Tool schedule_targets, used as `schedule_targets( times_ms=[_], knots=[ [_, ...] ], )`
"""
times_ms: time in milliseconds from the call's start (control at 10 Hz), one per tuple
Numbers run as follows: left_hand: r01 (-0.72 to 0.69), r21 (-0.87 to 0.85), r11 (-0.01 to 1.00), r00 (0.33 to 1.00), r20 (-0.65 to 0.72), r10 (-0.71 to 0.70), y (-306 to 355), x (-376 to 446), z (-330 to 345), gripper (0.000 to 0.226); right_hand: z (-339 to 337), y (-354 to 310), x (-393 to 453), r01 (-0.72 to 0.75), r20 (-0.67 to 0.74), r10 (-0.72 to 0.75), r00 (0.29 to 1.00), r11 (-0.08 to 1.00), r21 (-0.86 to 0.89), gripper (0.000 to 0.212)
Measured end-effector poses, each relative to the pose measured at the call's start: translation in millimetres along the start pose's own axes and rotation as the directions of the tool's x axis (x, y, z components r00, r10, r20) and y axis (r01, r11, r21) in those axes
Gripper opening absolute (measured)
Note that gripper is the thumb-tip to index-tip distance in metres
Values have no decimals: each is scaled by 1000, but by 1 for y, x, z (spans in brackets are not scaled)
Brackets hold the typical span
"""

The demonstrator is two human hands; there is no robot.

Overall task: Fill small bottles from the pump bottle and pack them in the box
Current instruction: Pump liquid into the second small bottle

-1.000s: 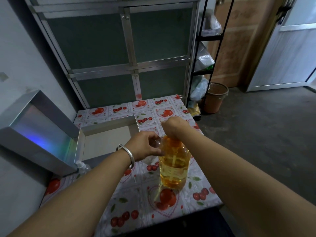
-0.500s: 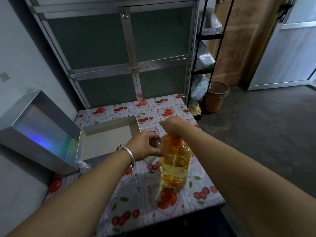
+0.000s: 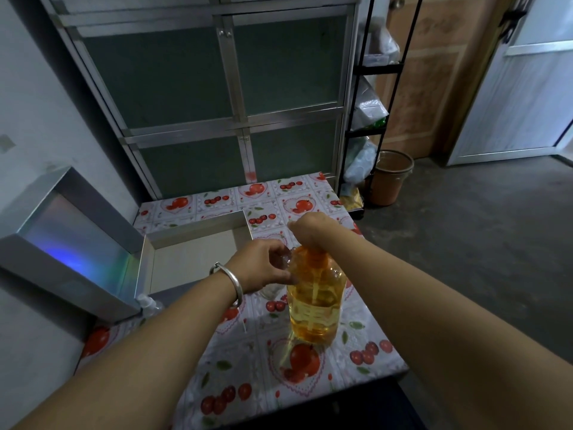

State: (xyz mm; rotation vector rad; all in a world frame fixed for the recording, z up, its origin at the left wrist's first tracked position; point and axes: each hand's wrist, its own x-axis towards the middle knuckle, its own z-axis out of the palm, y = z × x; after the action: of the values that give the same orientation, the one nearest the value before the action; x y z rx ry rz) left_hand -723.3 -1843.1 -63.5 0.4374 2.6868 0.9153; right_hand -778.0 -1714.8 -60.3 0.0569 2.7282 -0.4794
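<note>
One pump bottle (image 3: pixel 314 305) under the pressing right hand (image 3: pixel 310 226); left hand (image 3: pixel 260 265) grips one small bottle (image 3: pixel 283 260); one open box (image 3: pixel 192 259) just beyond.

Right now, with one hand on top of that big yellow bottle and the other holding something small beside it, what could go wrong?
The right hand presses down on the pump bottle; it stands fairly near the table's front edge, so a hard push might tip it. The left hand holds a small clear bottle by the spout; if misaligned, liquid could spill onto the tablecloth. Another small bottle close to the pump bottle could get knocked.
</note>
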Motion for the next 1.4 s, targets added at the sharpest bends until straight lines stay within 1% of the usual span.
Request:
schedule_targets(
  times_ms=[100, 200, 300, 400, 500, 600, 700, 800, 900, 1000, 1100, 1200, 1300, 1400],
  knots=[
    [8, 12, 1000, 1000, -8, -8, -2, 0, -1, 42, 6, 5, 7, -6, -34, 4, 999, 999, -42, 37],
    [11, 11, 1000, 1000, -15, -11, -3, -1, 0, 41, 9, 6, 10, -6, -67, 7, 998, 1000, 7, 36],
    [11, 13, 1000, 1000, -10, -10, -2, -1, 1, 39, 4, 3, 6, -5, 16, 5, 1000, 999, 34, 43],
    [3, 1, 1000, 1000, -8, -3, 0, 0, 0, 38, 2, -1, 6, -8, 22, 8, 1000, 1000, 8, 43],
    [2, 11, 1000, 1000, -4, -2, 1, 1, 1, 39, 7, 5, 7, -3, -35, 2, 999, 1000, -29, 38],
    [5, 5, 1000, 1000, -10, -5, 0, 0, 2, 37, 7, 7, -1, -7, -52, 17, 998, 984, 179, 36],
    [11, 10, 1000, 1000, -4, -11, -2, -1, 2, 37, 1, 1, -3, -76, 31, 71, 997, 979, 187, 44],
    [2, 11, 1000, 1000, -20, -2, -1, -1, -1, 38, -2, -4, -3, -59, 28, 56, 998, 991, 116, 49],
    [8, 28, 1000, 1000, -13, -7, -1, 0, -1, 43, 5, 4, 0, -14, -57, 19, 998, 997, 72, 36],
    [15, 30, 999, 1000, -11, -14, -1, 0, 0, 42, 6, 4, -1, -35, -42, 37, 998, 998, 54, 37],
    [20, 24, 1000, 1000, -6, -20, -1, -1, 1, 42, -4, 2, -11, -30, 21, 26, 999, 973, 229, 38],
    [15, 24, 1000, 1000, -8, -15, 0, -1, -1, 43, -2, 3, -8, -16, 22, 11, 1000, 974, 225, 37],
    [12, 49, 999, 1000, -3, -12, 1, 0, -1, 46, 4, 2, -4, -60, -50, 63, 997, 996, 62, 38],
    [5, 46, 999, 1000, -9, -5, 0, -2, -1, 45, 7, 2, 0, -50, -38, 50, 998, 999, 1, 40]
  ],
)
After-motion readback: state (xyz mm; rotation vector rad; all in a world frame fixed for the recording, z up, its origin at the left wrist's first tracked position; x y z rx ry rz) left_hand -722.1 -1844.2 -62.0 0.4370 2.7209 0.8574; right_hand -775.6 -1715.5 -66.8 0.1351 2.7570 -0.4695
